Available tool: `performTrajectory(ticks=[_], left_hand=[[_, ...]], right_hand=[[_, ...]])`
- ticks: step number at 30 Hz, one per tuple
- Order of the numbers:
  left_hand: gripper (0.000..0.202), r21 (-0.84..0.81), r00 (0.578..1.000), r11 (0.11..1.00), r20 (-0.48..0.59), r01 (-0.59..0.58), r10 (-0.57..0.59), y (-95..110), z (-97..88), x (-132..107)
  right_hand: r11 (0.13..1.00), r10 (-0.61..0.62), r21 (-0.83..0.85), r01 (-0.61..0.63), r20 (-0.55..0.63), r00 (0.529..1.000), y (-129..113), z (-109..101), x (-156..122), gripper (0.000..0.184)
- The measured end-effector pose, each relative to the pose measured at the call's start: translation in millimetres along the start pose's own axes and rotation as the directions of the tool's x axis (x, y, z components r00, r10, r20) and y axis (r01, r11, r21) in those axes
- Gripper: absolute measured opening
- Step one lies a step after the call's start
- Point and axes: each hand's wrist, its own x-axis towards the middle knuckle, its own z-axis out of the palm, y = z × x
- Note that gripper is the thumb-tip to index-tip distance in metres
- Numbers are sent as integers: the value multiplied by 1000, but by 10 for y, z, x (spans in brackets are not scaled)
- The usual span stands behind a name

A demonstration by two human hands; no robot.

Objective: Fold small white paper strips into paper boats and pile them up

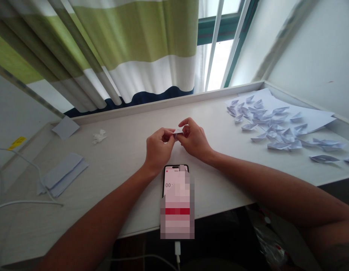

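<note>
You have the small folded paper pinched between the closed fingertips of your left hand and right hand, just beyond the smartphone — press lightly, aligning edges evenly.

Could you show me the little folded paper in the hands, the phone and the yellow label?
Folded paper [178, 131]: head view, on its pale upper face.
Phone [176, 202]: head view, on the middle of its pixelated screen.
Yellow label [17, 143]: head view, on the middle of its face.
</note>
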Motion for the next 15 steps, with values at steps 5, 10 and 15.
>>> performTrajectory(ticks=[5,10,15], left_hand=[[12,-270,992,959,-57,90,-109,-23,7,53],[12,-448,978,884,-83,134,-190,-5,-22,93],[9,-531,965,817,5,226,-263,-18,-42,101]], right_hand=[[990,-129,54,127,49,990,36,-5,-11,10],[943,-330,55,327,44,943,49,-35,-12,19],[945,-291,176,275,72,954,17,-60,-14,16]])
